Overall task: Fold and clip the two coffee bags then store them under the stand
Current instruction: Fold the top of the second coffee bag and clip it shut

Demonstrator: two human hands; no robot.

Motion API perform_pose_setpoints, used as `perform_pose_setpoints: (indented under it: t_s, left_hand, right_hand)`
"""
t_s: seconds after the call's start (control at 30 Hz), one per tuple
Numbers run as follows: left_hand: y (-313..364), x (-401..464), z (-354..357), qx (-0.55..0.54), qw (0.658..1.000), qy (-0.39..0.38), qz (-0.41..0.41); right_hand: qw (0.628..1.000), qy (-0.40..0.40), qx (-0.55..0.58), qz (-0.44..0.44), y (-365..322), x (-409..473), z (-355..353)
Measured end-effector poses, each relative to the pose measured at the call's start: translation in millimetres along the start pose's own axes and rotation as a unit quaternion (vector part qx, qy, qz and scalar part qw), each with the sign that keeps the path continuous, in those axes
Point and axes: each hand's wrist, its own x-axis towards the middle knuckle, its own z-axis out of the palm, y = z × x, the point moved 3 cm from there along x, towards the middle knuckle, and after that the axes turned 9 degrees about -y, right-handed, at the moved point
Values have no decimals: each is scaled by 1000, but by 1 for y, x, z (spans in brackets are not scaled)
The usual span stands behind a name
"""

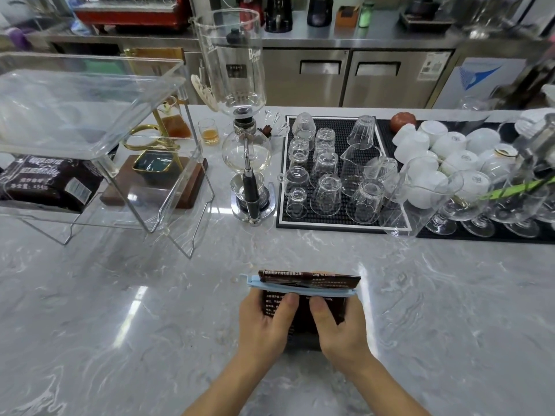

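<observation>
A dark brown coffee bag (pixel 309 282) stands on the marble counter near the front middle, its top folded over. A light blue clip (pixel 300 288) runs across the fold. My left hand (pixel 267 319) and my right hand (pixel 339 325) grip the bag from both sides just below the clip, thumbs on its near face. A second dark coffee bag (pixel 45 181) lies under the clear acrylic stand (pixel 90 115) at the left.
A glass siphon brewer (pixel 246 139) stands behind the bag. A black mat (pixel 333 226) with upturned glasses lies to the right, beside white cups (pixel 444 145) and stemmed glasses. A wooden base with a gold dripper (pixel 156 175) sits partly under the stand.
</observation>
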Motion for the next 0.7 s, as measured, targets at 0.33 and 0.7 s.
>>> perform_pose_setpoints:
  t_s: [0.33,0.7]
  left_hand:
    - [3,0,-2,-17,998,-51,-27]
    - [-5,-8,-4,17,999,-44,-20]
  right_hand:
    - [999,-14,33,15,6,-3,-2]
    - [999,-31,-7,38,4,-5,4]
